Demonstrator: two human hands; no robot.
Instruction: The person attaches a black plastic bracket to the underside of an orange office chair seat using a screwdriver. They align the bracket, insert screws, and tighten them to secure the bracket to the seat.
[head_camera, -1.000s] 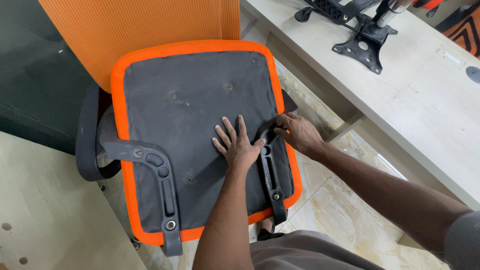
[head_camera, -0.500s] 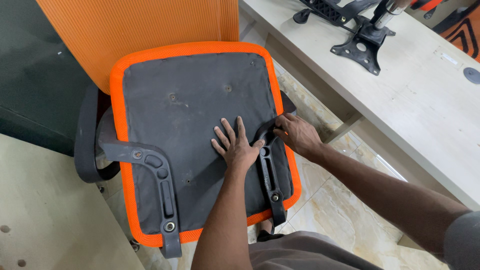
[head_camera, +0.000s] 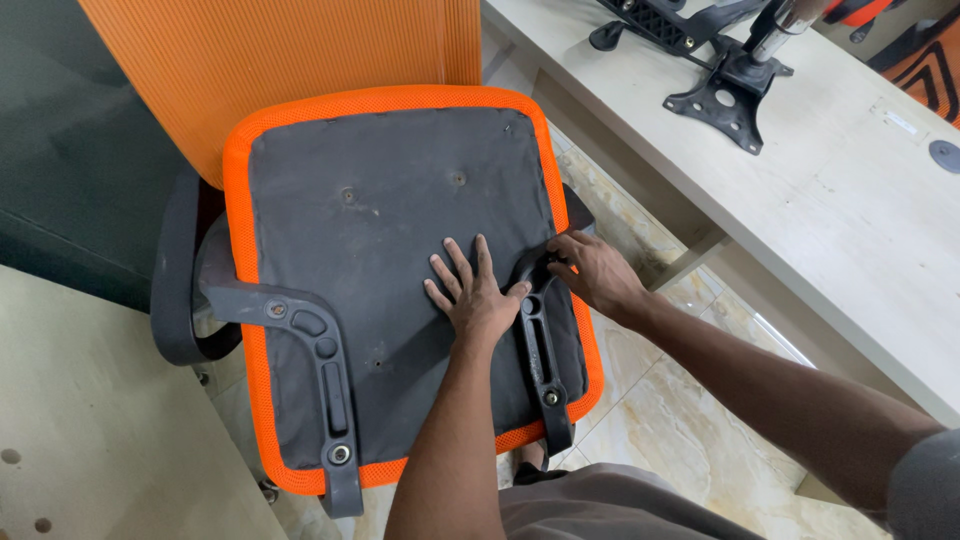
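An upturned chair seat (head_camera: 370, 240) shows its dark grey underside with an orange mesh border. My left hand (head_camera: 472, 292) lies flat on that underside, fingers spread. Beside it, my right hand (head_camera: 590, 272) grips the top of the right black armrest bracket (head_camera: 540, 350), which runs down the seat's right side with a bolt near its lower end. A matching left armrest bracket (head_camera: 318, 372) is fixed along the left side, with its curved arm (head_camera: 175, 290) hanging off the edge.
An orange mesh chair back (head_camera: 290, 70) stands behind the seat. A pale wooden bench (head_camera: 850, 210) at right carries a black metal chair mechanism (head_camera: 725, 85). A pale board with holes (head_camera: 90, 440) lies at lower left. Marbled floor tiles (head_camera: 680, 410) show below.
Both hands have kept their places on the seat and bracket. The camera has shifted slightly.
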